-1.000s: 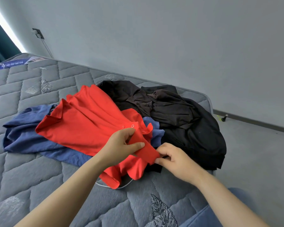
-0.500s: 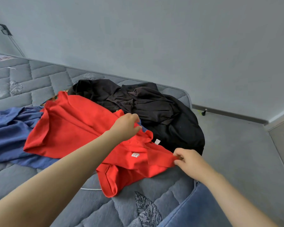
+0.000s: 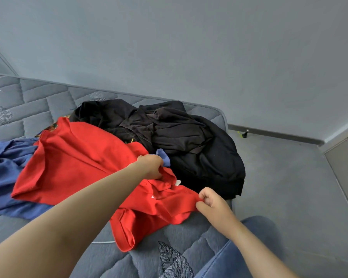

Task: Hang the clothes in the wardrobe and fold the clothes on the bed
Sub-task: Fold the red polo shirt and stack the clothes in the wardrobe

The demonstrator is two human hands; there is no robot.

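Largely beneath red shirt [image 3: 74,163], blue garment [image 3: 2,167]

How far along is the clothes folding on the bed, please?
Nothing looks folded yet. Both hands grip the red shirt: left hand mid-cloth, right hand at an edge. The black pile and blue garment on the mattress await folding.

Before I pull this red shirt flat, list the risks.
The red shirt lies over the blue garment, so the left hand and right hand, both gripping it, may drag and bunch the blue one. The black pile sits at the mattress corner; a tug could tip it off.
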